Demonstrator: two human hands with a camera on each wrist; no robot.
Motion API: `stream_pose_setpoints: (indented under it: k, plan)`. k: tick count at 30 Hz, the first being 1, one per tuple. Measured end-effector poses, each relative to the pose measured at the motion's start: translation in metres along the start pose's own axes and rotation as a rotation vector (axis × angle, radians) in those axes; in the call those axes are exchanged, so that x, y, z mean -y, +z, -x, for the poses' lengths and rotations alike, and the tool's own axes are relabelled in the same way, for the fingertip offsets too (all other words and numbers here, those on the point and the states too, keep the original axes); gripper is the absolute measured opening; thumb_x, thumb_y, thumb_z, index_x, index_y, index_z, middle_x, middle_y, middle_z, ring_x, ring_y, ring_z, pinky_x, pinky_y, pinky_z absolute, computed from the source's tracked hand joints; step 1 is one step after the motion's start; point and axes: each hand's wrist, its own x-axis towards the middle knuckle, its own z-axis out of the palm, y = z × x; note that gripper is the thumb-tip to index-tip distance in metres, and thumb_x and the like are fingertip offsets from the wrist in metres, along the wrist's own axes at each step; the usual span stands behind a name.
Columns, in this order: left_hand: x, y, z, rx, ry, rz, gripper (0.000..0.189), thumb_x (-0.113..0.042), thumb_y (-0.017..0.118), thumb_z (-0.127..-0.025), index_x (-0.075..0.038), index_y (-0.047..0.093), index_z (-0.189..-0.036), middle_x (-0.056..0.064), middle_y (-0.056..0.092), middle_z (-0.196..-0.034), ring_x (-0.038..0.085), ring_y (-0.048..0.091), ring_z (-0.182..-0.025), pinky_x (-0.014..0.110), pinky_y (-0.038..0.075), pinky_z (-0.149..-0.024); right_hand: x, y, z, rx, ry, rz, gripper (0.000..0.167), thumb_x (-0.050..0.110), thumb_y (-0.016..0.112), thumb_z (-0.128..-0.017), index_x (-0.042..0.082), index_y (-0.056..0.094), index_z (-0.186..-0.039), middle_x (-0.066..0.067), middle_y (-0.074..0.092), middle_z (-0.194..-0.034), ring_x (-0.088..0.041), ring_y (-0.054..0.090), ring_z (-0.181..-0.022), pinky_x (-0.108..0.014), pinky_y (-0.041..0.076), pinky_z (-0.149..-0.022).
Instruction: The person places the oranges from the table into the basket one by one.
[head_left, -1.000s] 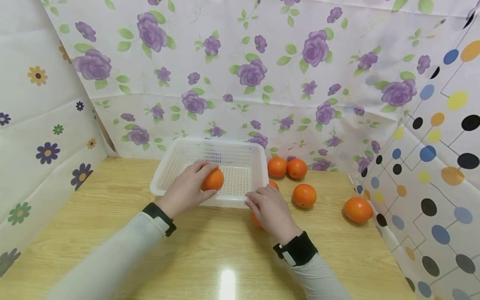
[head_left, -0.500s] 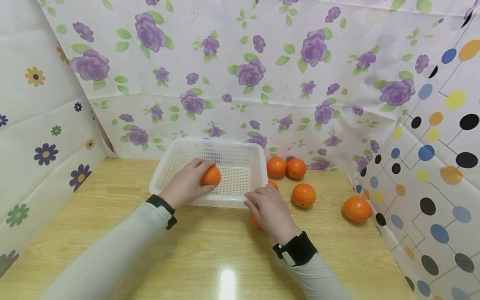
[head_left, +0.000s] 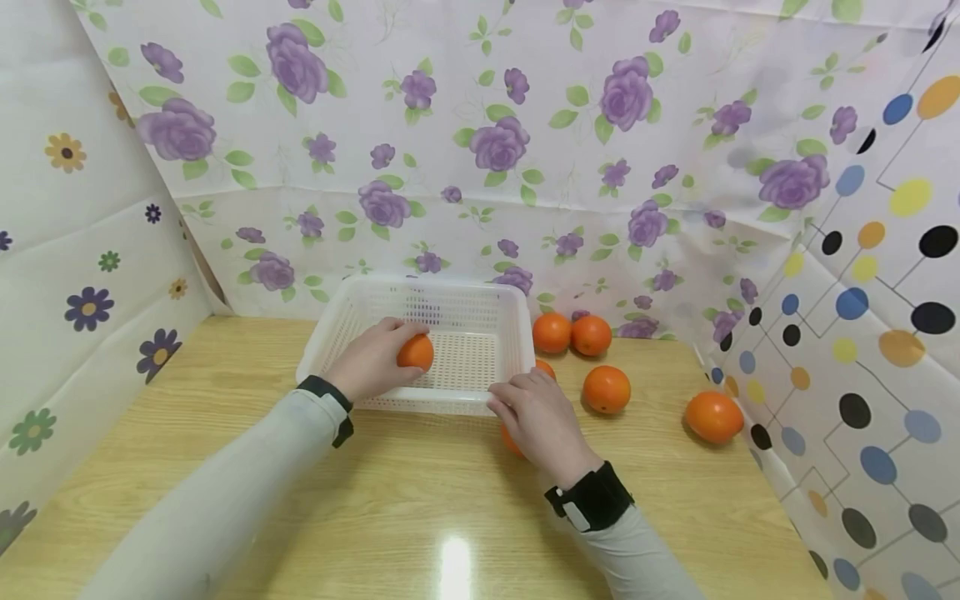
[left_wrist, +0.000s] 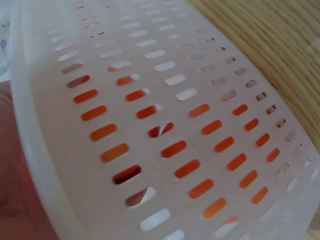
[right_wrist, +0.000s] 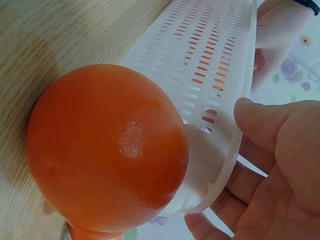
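My left hand (head_left: 375,360) grips an orange (head_left: 416,353) inside a white plastic basket (head_left: 480,402). In the left wrist view, orange skin shows through slots in the basket's wall (left_wrist: 35,115), and only part of the hand (left_wrist: 15,180) is visible at the left edge. My right hand (head_left: 542,423) holds the basket's near right corner; the right wrist view shows its thumb on the rim (right_wrist: 241,145) and the fingers beneath. Close beside that corner on the table lies another orange (right_wrist: 107,147), mostly covered by the right hand in the head view.
Right of the basket, several oranges lie on the wooden table (head_left: 420,508): a pair (head_left: 552,333) at the back, one (head_left: 607,389) nearer, and one (head_left: 715,417) by the dotted cloth (head_left: 825,358). A flowered cloth (head_left: 450,233) hangs behind the basket.
My left hand has shifted a little to the left inside the basket, bringing the orange with it. The right hand and the basket stay nearly in place.
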Motion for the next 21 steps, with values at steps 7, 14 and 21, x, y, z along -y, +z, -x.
stream_pose_setpoints:
  k: [7,14,21]
  plan:
    - [0.001,0.000,-0.004,0.055,-0.017,-0.002,0.070,-0.022,0.088,-0.095,-0.012,0.058,-0.158,0.027,0.056,-0.152,0.040,0.065,-0.119,0.060,0.056,-0.103,0.000,0.001,-0.001,0.007,0.013,0.015,0.025,0.031,0.076,-0.107,0.014,0.083,-0.124,-0.001,0.076,-0.106,-0.026,0.063,-0.107,-0.045,0.052,-0.106]
    - [0.004,0.002,-0.008,0.107,-0.026,0.004,0.064,-0.023,0.088,-0.095,-0.013,0.062,-0.152,0.024,0.059,-0.148,0.038,0.065,-0.115,0.058,0.055,-0.104,0.001,0.000,0.000,0.011,0.014,0.007,0.025,0.031,0.076,-0.107,0.013,0.083,-0.124,-0.002,0.076,-0.106,-0.027,0.064,-0.108,-0.046,0.051,-0.107]
    - [0.007,0.003,-0.014,0.159,-0.030,-0.020,0.061,-0.024,0.089,-0.094,-0.014,0.065,-0.149,0.019,0.064,-0.139,0.034,0.064,-0.113,0.055,0.054,-0.104,0.001,0.001,0.000,0.007,0.010,0.012,0.024,0.031,0.076,-0.107,0.014,0.083,-0.123,-0.001,0.076,-0.106,-0.026,0.064,-0.107,-0.046,0.051,-0.108]
